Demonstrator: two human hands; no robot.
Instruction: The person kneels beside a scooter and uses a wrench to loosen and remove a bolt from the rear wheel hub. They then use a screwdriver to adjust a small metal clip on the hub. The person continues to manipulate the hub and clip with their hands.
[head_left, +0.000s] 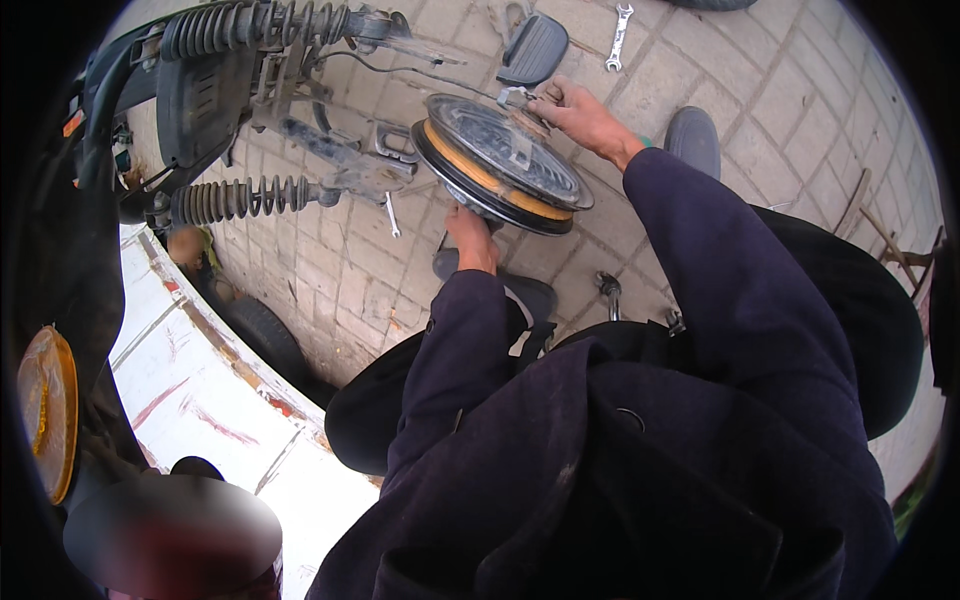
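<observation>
Both of my hands are on a round black wheel rim (483,137) with an orange band (470,170), held tilted above the paving. My left hand (472,238) grips it from underneath, fingers partly hidden by the rim. My right hand (590,128) is closed at the hub on the upper face, fingers at a small metal fitting (514,98) on the axle end. A thin cable (400,70) runs toward that fitting from the vehicle's front fork. Two coil-spring shock absorbers (240,200) extend from the vehicle at left, the lower one ending near the rim.
Wrenches (618,38) and a black pedal-like part (535,50) lie on the paving (760,110). My shoe (692,145) is right of the rim. A white panel (190,370), a tyre (262,332) and an orange disc (47,410) are at left. Wooden sticks (880,230) are at far right.
</observation>
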